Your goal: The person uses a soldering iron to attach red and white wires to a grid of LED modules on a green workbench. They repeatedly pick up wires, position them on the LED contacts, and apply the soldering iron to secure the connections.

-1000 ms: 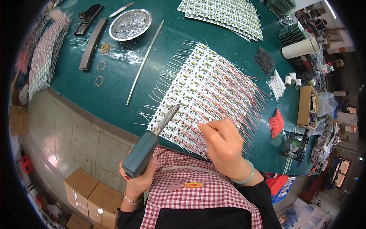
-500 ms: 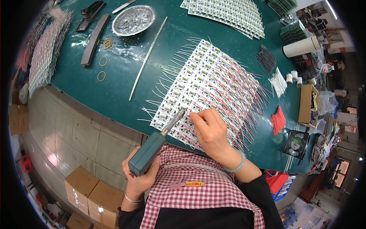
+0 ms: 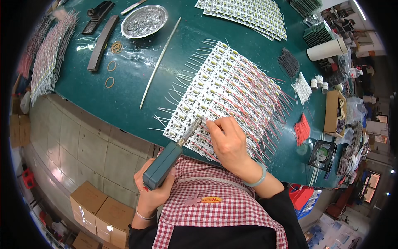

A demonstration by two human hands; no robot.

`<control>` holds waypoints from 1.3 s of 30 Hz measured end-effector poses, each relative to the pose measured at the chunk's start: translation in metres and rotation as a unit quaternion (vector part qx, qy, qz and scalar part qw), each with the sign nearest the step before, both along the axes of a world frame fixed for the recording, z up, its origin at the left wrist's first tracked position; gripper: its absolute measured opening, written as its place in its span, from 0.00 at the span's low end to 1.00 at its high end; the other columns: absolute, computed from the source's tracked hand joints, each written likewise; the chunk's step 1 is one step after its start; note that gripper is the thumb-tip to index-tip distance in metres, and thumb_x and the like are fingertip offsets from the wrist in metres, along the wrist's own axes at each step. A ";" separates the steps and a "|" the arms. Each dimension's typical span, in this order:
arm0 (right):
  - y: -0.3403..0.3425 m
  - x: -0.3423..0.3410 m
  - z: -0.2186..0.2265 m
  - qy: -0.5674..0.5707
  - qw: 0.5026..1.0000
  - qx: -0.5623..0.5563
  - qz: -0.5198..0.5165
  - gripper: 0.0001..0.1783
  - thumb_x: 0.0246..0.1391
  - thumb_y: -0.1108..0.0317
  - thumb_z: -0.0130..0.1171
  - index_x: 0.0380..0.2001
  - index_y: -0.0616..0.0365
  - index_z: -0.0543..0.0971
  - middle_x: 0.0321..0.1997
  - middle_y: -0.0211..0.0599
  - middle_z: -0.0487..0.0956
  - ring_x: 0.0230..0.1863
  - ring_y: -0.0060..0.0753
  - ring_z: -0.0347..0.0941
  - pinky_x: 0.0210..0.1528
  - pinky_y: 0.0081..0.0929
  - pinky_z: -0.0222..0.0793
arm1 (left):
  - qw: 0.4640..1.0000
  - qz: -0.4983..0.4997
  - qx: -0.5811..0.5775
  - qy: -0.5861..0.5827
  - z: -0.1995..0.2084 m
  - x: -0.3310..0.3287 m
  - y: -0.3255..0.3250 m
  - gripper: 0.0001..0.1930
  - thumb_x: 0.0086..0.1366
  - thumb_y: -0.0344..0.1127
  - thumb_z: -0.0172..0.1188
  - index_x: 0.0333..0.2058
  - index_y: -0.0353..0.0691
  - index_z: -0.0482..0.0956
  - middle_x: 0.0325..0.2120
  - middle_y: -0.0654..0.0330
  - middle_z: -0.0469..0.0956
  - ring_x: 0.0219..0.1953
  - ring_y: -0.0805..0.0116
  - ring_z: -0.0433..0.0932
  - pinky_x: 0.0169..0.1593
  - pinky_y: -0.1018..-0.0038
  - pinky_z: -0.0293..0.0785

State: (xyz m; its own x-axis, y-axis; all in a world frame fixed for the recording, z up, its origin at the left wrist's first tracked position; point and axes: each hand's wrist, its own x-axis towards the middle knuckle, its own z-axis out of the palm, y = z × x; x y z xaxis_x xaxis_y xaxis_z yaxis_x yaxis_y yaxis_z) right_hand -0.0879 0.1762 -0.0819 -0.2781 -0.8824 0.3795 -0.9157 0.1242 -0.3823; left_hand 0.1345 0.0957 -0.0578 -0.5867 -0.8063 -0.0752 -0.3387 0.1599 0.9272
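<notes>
- The left hand [image 3: 151, 193] sits nearest the body, over the red-checked apron [image 3: 215, 207], fingers wrapped shut around the teal handle of a soldering iron [image 3: 166, 162].
- The iron slants up and to the right; its metal tip meets the near edge of the circuit-board panel [image 3: 224, 87], just beside the right fingertips.
- The right hand [image 3: 230, 141] rests on that panel, thumb and fingers pinched together at the iron's tip; what they pinch is too small to tell.
- The panel lies on the green table [image 3: 132, 99], white and red wire leads fanning off its rows.
- Farther off lie a thin rod [image 3: 159, 62], rubber bands [image 3: 111, 66], and a round metal dish [image 3: 144, 20].
</notes>
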 end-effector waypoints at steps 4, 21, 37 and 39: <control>0.000 -0.001 -0.001 -0.001 1.000 0.000 0.002 0.15 0.44 0.79 0.60 0.39 0.65 0.80 0.32 0.37 0.72 0.33 0.37 0.70 0.28 0.29 0.69 | 0.999 0.028 0.016 0.001 -0.005 0.009 0.005 0.11 0.51 0.22 0.68 0.35 0.29 0.82 0.29 0.53 0.81 0.27 0.66 0.81 0.33 0.75 0.76; 0.020 0.003 0.033 0.011 1.000 0.010 -0.015 0.15 0.41 0.79 0.61 0.37 0.63 0.80 0.31 0.35 0.73 0.33 0.37 0.71 0.32 0.32 0.68 | 0.998 0.053 -0.003 0.035 -0.003 0.013 0.008 0.11 0.53 0.23 0.68 0.37 0.29 0.82 0.30 0.55 0.82 0.28 0.69 0.81 0.33 0.76 0.76; 0.009 0.020 0.027 -0.014 1.000 -0.017 -0.004 0.15 0.39 0.79 0.63 0.36 0.62 0.81 0.29 0.33 0.74 0.31 0.35 0.72 0.29 0.29 0.67 | 0.997 0.066 0.017 0.046 0.000 0.022 0.010 0.12 0.53 0.22 0.69 0.37 0.27 0.82 0.31 0.54 0.82 0.30 0.69 0.81 0.35 0.76 0.76; 0.006 0.018 0.011 -0.018 1.000 -0.006 -0.011 0.14 0.40 0.79 0.62 0.36 0.60 0.81 0.30 0.33 0.74 0.31 0.35 0.71 0.30 0.30 0.68 | 0.997 0.061 0.026 0.049 -0.001 0.022 0.011 0.12 0.52 0.22 0.69 0.37 0.27 0.82 0.31 0.54 0.82 0.30 0.69 0.81 0.35 0.76 0.76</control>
